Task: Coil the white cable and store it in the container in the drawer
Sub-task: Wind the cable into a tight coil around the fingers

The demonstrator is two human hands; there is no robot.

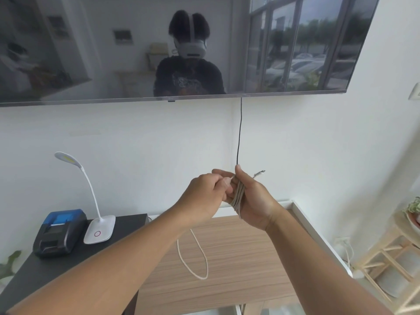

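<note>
The white cable (239,195) is wound in several loops around my right hand (252,198), which is held up above the wooden cabinet top. One plug end sticks out past my right thumb. My left hand (205,194) pinches a strand of the cable right beside the loops. A loose loop of the cable (195,258) hangs down below my hands over the wood. No drawer or container is in view.
The wooden cabinet top (238,258) lies under my hands. To the left, a black surface (45,267) carries a blue-black label printer (60,233) and a white desk lamp (97,230). A wall television (91,53) and its black cord (239,133) are ahead. A light wooden shelf (391,258) stands right.
</note>
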